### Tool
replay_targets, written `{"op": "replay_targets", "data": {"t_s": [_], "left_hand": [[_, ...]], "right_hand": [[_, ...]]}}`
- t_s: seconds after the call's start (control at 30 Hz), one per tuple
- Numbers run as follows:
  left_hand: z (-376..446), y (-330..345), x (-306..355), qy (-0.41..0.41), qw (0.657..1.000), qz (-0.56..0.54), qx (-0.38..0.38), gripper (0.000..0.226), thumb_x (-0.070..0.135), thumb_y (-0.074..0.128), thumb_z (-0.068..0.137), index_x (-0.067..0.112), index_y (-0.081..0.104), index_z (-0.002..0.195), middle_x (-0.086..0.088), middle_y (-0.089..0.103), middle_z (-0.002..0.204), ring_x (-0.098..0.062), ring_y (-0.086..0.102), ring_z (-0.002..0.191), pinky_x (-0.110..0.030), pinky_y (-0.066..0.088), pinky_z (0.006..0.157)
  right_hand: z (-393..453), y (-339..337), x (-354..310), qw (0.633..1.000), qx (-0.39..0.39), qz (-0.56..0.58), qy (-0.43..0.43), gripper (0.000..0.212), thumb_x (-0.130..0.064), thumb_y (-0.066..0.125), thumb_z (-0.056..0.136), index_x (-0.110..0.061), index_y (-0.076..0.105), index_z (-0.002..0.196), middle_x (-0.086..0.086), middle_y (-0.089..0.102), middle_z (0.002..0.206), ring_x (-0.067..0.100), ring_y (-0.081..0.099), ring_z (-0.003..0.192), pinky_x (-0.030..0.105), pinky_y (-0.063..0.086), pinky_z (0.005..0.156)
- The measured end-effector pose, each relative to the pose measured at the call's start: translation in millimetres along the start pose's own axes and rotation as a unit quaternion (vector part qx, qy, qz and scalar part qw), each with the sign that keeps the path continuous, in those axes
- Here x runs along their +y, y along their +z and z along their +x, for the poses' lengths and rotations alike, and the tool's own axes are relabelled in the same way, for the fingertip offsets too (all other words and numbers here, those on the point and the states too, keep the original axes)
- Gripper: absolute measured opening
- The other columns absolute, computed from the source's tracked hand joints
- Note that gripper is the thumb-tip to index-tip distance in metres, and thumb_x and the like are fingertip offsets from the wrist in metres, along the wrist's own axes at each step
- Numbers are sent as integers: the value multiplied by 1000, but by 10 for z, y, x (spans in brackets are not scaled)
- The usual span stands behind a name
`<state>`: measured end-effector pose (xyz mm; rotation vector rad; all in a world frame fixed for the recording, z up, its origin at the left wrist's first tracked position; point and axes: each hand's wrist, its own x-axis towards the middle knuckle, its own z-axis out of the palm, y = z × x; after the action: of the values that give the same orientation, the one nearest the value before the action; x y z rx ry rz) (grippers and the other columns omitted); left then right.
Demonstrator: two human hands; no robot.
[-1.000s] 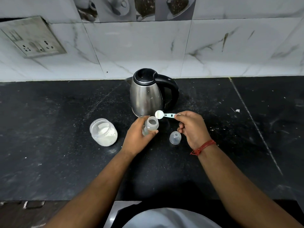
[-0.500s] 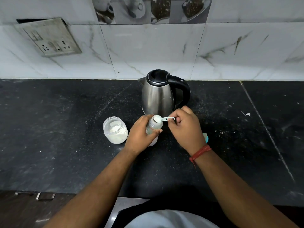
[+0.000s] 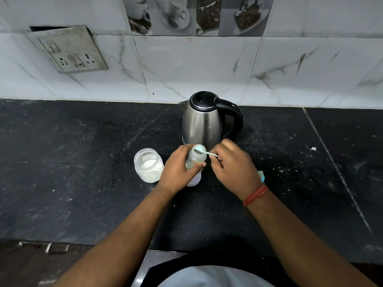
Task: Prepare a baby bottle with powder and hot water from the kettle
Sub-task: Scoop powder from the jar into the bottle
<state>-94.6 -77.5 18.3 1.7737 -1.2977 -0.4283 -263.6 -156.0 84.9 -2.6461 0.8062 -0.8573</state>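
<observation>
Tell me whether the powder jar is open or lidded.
Open. The powder jar stands upright on the counter with no lid on its mouth, and the white powder inside shows through the opening.

Black stone counter (image 3: 83, 172) bears kettle (image 3: 202, 123) and powder jar (image 3: 148, 167).

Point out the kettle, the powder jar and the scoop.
kettle (image 3: 202, 125): head view, steel body.
powder jar (image 3: 148, 165): head view, clear side wall.
scoop (image 3: 199, 149): head view, bowl over the bottle mouth.
</observation>
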Motion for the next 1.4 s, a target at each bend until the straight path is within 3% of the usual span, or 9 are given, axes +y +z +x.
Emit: {"op": "replay_targets", "data": {"t_s": [0.3, 0.43, 0.6, 0.67, 0.8, 0.93, 1.07, 1.3, 1.4], "left_hand": [[24, 51, 26, -12, 1000, 1, -11, 54, 43, 79, 84, 26, 58, 130, 14, 63, 123, -4, 60, 113, -35, 52, 97], [25, 128, 25, -27, 999, -11, -24, 53, 41, 80, 85, 30, 57, 131, 17, 63, 123, -1, 59, 113, -26, 50, 96], [43, 263, 45, -61, 995, -55, -54, 49, 31, 82, 85, 30, 59, 128, 17, 66, 122, 1, 61, 114, -17, 46, 95], [46, 331, 47, -71, 993, -58, -79, 49, 26, 82, 84, 28, 59, 127, 16, 67, 120, 1, 61, 112, -16, 45, 95], [44, 478, 13, -97, 987, -47, -116, 55, 37, 82, 78, 34, 57, 128, 18, 68, 118, 1, 63, 111, -25, 48, 98], [34, 568, 8, -119, 982, -56, -132, 51, 17, 84, 83, 20, 59, 127, 14, 67, 110, 19, 59, 93, -4, 41, 83], [39, 610, -11, -118, 981, -65, -139, 52, 12, 83, 84, 14, 58, 128, 9, 68, 110, 23, 57, 86, -1, 40, 80], [19, 525, -6, -102, 979, -68, -165, 84, 22, 86, 82, 19, 40, 152, 8, 58, 142, -3, 53, 132, -8, 37, 106], [-16, 446, 4, -102, 979, -104, -142, 81, 23, 82, 86, 19, 38, 153, 6, 50, 150, -5, 46, 140, -18, 35, 115]], "right_hand": [[50, -51, 115, 976, 44, 154, 144, 10, -5, 69, 83, -11, 68, 76, -3, 56, 69, 13, 54, 60, 21, 45, 58], [36, -74, 164, 881, 33, 333, 334, 10, -7, 66, 91, -10, 69, 82, 3, 59, 59, 15, 57, 51, 29, 51, 51], [-25, -101, 307, 728, 61, 514, 449, 10, -2, 62, 93, -5, 66, 84, 1, 52, 56, 13, 50, 52, 28, 44, 50], [-63, -100, 350, 696, 70, 536, 472, 10, 0, 61, 93, -4, 65, 84, 0, 50, 56, 12, 49, 52, 27, 43, 49], [-143, -81, 421, 676, 78, 543, 492, 11, 2, 61, 92, -3, 64, 84, -1, 49, 54, 13, 48, 53, 27, 42, 49], [-171, -87, 450, 660, 85, 554, 500, 10, 2, 61, 92, -3, 64, 84, -1, 48, 56, 12, 47, 52, 28, 41, 50], [-196, -89, 474, 661, 85, 551, 502, 5, 1, 62, 92, -1, 64, 88, 1, 48, 60, 12, 48, 52, 28, 42, 51], [-209, -61, 465, 669, 88, 544, 499, 9, 0, 63, 92, -4, 65, 85, -3, 50, 55, 11, 49, 53, 27, 43, 50], [-187, -55, 418, 669, 93, 550, 492, 11, 1, 61, 93, -5, 64, 84, -4, 50, 54, 11, 48, 53, 26, 42, 49]]}}
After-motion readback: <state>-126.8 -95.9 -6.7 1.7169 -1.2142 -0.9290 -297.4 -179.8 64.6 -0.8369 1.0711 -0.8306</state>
